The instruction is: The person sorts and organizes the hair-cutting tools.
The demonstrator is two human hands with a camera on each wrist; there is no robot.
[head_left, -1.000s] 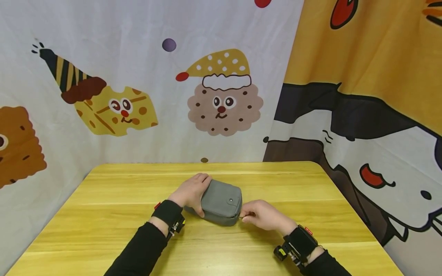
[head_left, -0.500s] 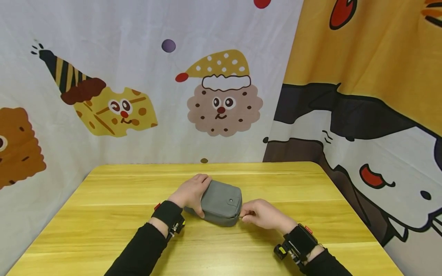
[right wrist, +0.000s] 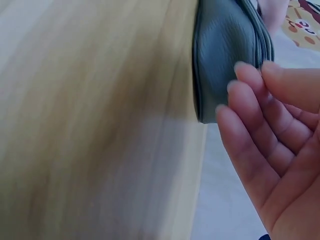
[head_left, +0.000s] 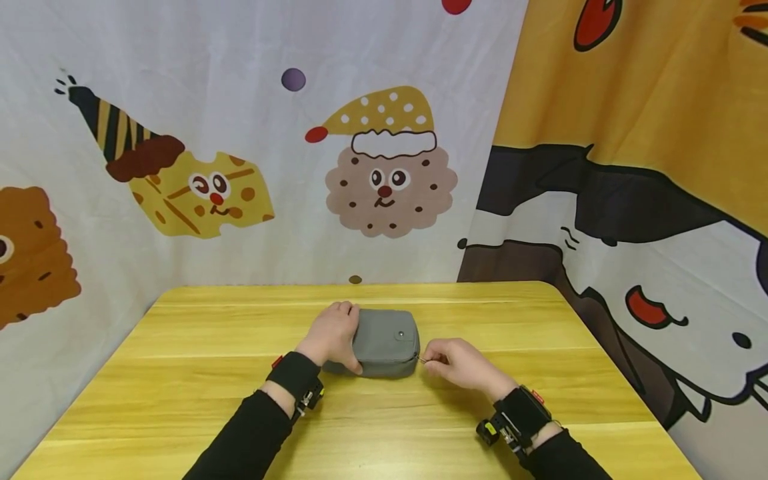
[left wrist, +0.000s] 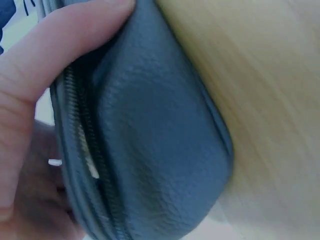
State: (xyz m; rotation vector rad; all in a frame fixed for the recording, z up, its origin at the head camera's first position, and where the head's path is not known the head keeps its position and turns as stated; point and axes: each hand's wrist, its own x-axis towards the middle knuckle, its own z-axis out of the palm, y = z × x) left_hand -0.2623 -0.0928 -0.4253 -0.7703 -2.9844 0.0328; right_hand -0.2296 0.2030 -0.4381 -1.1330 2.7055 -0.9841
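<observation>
A grey zip pouch (head_left: 384,333) with a small snap tab lies on the wooden table in the head view. My left hand (head_left: 333,337) grips its left end, the thumb along the near side and the fingers over the far side. At the pouch's right near corner, my right hand (head_left: 461,365) pinches the zipper pull (head_left: 422,360) between thumb and forefinger. The left wrist view shows the zipper teeth (left wrist: 72,100) parted near the left thumb, with a narrow gap between them. In the right wrist view the other right fingers are loosely bent beside the pouch's end (right wrist: 222,55).
The yellow wood-grain table (head_left: 372,427) extends around both hands. A white cartoon-print curtain (head_left: 240,253) hangs behind its far edge, and a yellow, black and white one (head_left: 540,220) hangs along the right side. Both wrists carry black camera straps (head_left: 295,375).
The pouch has turned slightly, its right end swinging away from me. My right hand has shifted a little farther out and right with the zipper pull, while my left hand keeps its grip.
</observation>
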